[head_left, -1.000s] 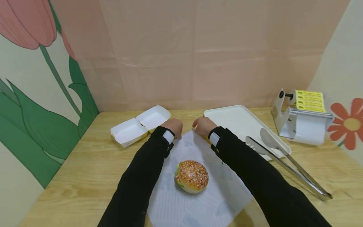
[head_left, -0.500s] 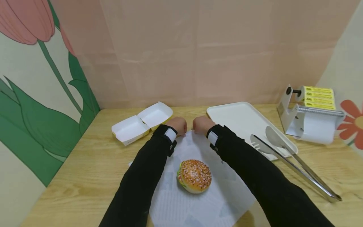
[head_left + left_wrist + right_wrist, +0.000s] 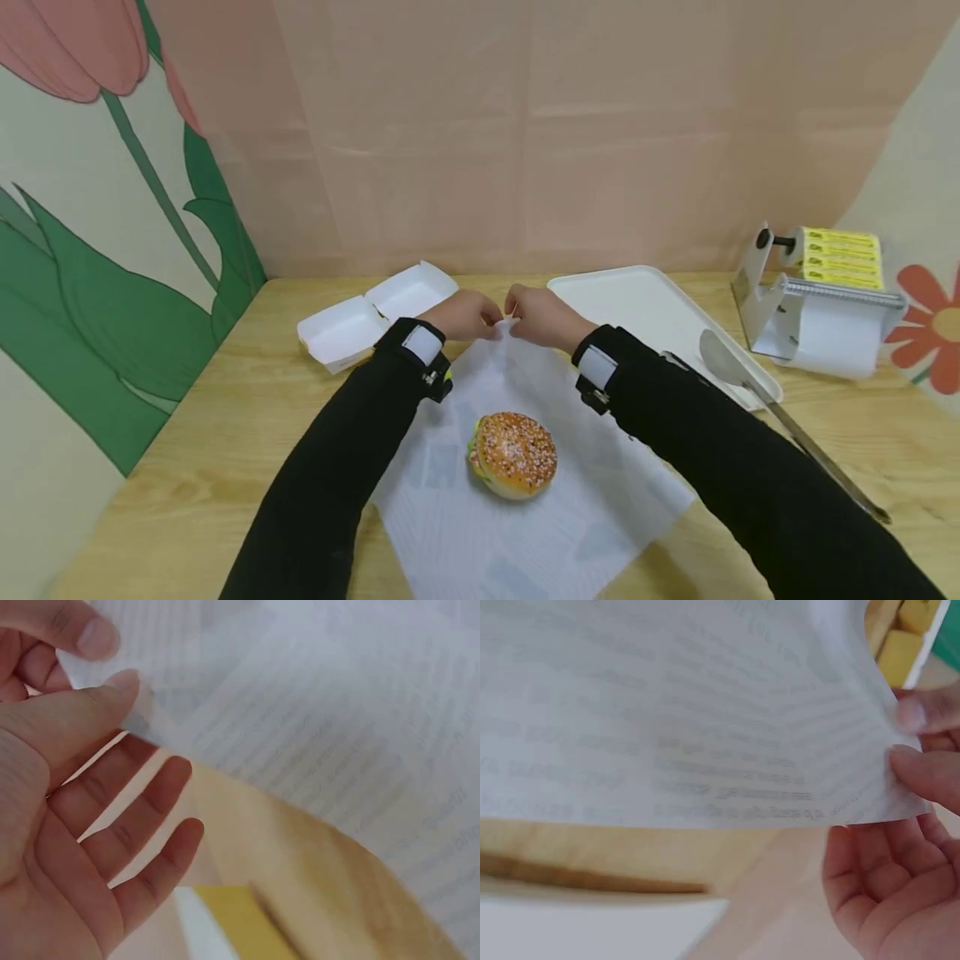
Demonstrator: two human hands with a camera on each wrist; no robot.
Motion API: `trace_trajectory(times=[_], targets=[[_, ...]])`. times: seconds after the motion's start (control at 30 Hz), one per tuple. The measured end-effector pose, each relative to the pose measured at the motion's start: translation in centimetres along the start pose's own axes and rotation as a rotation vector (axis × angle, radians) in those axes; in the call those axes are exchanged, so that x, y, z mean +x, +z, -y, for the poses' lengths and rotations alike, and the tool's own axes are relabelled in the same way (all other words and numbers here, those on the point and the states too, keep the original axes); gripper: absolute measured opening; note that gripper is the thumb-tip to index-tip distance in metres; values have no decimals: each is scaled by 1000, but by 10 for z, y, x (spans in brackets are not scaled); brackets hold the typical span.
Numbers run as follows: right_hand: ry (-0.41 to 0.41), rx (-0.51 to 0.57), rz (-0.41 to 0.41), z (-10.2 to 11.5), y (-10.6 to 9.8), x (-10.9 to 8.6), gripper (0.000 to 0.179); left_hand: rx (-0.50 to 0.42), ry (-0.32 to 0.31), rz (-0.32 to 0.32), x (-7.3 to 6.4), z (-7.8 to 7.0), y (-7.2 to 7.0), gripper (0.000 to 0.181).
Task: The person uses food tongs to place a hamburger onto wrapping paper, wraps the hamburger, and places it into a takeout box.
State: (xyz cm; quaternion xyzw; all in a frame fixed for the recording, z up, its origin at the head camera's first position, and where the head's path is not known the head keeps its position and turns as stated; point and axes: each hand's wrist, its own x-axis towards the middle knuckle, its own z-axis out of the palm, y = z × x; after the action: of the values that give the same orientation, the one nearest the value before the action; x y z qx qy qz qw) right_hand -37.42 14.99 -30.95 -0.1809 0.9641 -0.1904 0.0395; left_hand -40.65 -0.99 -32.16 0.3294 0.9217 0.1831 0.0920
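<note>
A sesame-bun burger (image 3: 513, 454) sits on a sheet of printed wrapping paper (image 3: 480, 542), which lies with one corner pointing away from me. At that far corner my left hand (image 3: 465, 315) and right hand (image 3: 546, 317) are close together, and the corner is lifted off the table. In the left wrist view, my left hand (image 3: 82, 795) pinches the paper (image 3: 300, 697) with thumb and index finger, its other fingers spread below. The right wrist view shows my right hand (image 3: 907, 877) pinching the same corner, its thumb on the printed face and its fingers behind.
An open white burger box (image 3: 345, 333) stands left of my hands. To the right lies a white tray (image 3: 622, 292), with metal tongs (image 3: 795, 425) leaning across it, partly hidden by my sleeve. A label dispenser (image 3: 817, 308) with a yellow roll stands farther right on the wooden table (image 3: 187, 500).
My hands have come together at the paper's far corner, which is now raised and pinched. My elbows have spread outward, and the right sleeve now covers part of the tongs. The burger stays put.
</note>
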Motion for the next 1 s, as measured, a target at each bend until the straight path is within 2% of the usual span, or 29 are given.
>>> trace_trajectory(times=[0.17, 0.33, 0.5, 0.57, 0.77, 1.0], targets=[[-87, 44, -99, 17, -9, -30, 20, 18, 83, -63, -31, -21, -10, 11], [-145, 67, -184, 37, -28, -59, 17, 47, 120, -136, -60, -48, -32, 10], [-222, 76, -218, 53, -37, -90, 13, 93, 180, -136, -94, -73, -46, 11], [-256, 75, -224, 52, -41, -98, 10, 103, 224, -140, -100, -80, -47, 9], [-361, 92, -237, 49, -44, -122, 6, 118, 334, -165, -113, -92, -42, 7], [-545, 84, -260, 41, -21, -146, 13, 130, 427, -130, -124, -97, -22, 10]])
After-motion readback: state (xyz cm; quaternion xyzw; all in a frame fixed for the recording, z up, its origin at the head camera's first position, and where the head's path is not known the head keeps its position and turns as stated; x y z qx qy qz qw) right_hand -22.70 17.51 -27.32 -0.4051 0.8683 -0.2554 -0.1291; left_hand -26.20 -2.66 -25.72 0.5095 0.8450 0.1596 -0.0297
